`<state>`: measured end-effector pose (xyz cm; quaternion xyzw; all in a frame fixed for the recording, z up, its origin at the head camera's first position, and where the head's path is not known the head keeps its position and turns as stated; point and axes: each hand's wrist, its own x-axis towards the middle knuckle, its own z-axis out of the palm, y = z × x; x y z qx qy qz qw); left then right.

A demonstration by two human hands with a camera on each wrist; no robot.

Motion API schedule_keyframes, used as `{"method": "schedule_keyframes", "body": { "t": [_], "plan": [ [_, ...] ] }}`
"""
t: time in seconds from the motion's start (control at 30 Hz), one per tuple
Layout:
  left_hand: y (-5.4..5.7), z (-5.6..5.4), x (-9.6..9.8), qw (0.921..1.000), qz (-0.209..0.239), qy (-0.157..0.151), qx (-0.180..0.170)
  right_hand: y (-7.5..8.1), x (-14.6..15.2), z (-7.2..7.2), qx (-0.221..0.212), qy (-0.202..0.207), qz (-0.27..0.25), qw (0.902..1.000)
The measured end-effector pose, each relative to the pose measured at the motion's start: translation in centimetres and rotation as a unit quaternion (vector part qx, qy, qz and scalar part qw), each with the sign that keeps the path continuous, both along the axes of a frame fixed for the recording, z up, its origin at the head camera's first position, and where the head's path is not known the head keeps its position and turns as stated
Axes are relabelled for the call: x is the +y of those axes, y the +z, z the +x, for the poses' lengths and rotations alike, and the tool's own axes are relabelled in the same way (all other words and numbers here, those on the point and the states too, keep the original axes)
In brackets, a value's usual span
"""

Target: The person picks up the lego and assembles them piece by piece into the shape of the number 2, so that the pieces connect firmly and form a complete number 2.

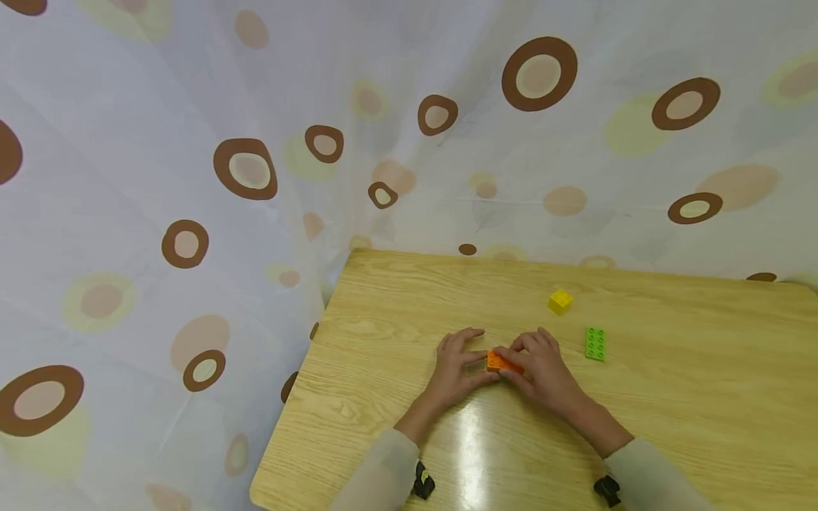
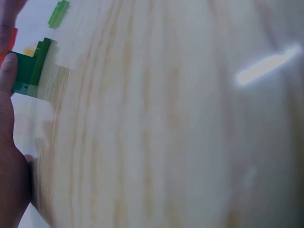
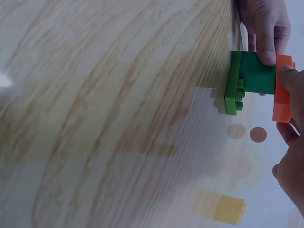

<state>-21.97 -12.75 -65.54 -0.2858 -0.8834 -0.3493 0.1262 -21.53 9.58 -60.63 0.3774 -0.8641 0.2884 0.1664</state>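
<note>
An orange toy brick (image 1: 495, 361) tops a small stack, gripped by my right hand (image 1: 542, 370) between thumb and fingers. Below it in the right wrist view is a dark green block (image 3: 256, 73), which stands on a lighter green studded brick (image 3: 231, 90) on the table. My left hand (image 1: 452, 372) pinches the dark green block, its thumb flat on the near side and fingers behind. From the head view the green parts of the stack are hidden under the orange brick and hands. The orange brick sits right against the dark green block's top.
A yellow brick (image 1: 559, 301) lies beyond my right hand. To the right of that hand is a bright green studded brick (image 1: 595, 343). The wooden table (image 1: 703, 397) meets a patterned curtain (image 1: 415, 64) at its back and left edges.
</note>
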Motion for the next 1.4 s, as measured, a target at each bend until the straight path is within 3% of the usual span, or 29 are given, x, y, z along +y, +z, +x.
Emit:
{"method": "schedule_keyframes", "body": {
  "t": [0.23,0.47,0.7,0.93,1.2,1.4],
  "plan": [
    [0.4,-0.1,-0.3,0.9998,-0.017,0.007,0.009,0.4,-0.5,-0.3,0.035,-0.006,0.035,0.9987],
    [-0.1,0.1,-0.1,0.9998,-0.012,0.011,-0.012,0.4,-0.5,0.2,0.038,-0.027,0.052,0.9976],
    [-0.7,0.3,0.5,0.9996,-0.015,0.006,-0.023,-0.8,0.7,1.3,-0.011,-0.067,0.028,0.9973],
    [-0.7,0.6,0.6,0.9992,-0.018,0.016,-0.032,-3.2,5.8,1.6,-0.081,-0.111,0.025,0.9902],
    [-0.6,0.7,0.7,0.9906,-0.126,0.040,-0.034,-4.3,12.4,1.2,-0.119,-0.212,-0.013,0.9698],
    [-0.9,0.5,0.9,0.9834,-0.173,0.040,-0.037,-4.9,14.1,0.6,-0.152,-0.256,-0.018,0.9544]
  ]
}}
